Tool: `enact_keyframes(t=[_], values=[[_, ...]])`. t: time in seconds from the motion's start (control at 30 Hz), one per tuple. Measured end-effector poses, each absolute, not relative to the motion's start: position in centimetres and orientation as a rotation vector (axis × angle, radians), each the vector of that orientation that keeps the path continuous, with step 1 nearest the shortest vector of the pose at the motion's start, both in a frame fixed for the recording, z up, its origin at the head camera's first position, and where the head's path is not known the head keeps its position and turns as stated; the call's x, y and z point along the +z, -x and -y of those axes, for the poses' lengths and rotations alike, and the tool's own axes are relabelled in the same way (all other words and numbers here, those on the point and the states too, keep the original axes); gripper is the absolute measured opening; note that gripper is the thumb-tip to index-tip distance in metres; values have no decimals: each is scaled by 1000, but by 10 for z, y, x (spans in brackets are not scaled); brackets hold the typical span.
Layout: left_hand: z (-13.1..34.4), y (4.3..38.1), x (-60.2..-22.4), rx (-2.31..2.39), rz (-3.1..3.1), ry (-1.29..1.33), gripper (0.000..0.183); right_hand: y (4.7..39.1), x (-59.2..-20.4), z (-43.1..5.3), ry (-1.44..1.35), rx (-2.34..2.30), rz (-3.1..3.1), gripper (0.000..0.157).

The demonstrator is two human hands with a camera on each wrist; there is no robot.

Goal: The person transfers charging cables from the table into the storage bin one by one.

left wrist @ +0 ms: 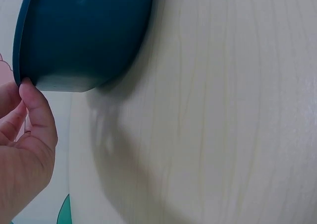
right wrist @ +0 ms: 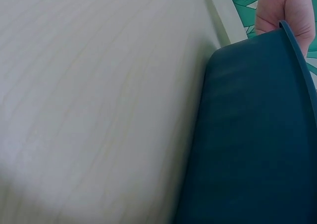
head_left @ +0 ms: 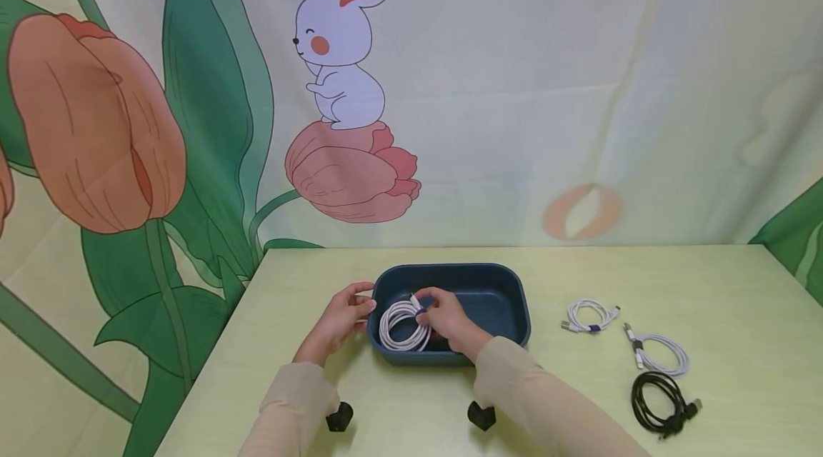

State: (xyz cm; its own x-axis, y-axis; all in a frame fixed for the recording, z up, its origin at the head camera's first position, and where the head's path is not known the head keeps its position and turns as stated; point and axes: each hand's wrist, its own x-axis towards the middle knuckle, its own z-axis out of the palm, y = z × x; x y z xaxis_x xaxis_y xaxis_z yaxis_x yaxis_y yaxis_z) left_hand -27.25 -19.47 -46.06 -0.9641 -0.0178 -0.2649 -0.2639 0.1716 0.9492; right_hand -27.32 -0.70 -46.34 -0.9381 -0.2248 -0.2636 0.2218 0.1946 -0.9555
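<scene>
A dark blue rectangular bin (head_left: pixel 491 300) stands on the table, with a coil of white cable (head_left: pixel 393 343) inside at its left end. My right hand (head_left: pixel 450 318) reaches into the bin and pinches the coil's upper right side, near a dark tie and a connector. At the bin's left end, my left hand (head_left: pixel 343 321) holds the rim between thumb and fingers. In the left wrist view, the thumb (left wrist: pixel 38 110) meets the rim of the bin (left wrist: pixel 89 35). The right wrist view has the bin's outer wall (right wrist: pixel 252 120); my right hand is out of that view.
On the table right of the bin lie a small white cable coil (head_left: pixel 594 328), another white coil (head_left: pixel 675 353) and a black cable coil (head_left: pixel 636 403). Two small black pieces (head_left: pixel 339 416) show beside the sleeves. A printed fabric backdrop (head_left: pixel 482 121) hangs behind the table.
</scene>
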Motion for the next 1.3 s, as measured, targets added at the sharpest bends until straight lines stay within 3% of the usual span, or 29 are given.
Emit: enact_keyframes(t=[1.03,1.3], values=[[194,275,-462,1882,-2248,304,37,277,-473,9,-14,-1649,-2251,36],[195,274,-462,1870,-2250,326,37,276,-472,8,97,-1505,-2479,35]])
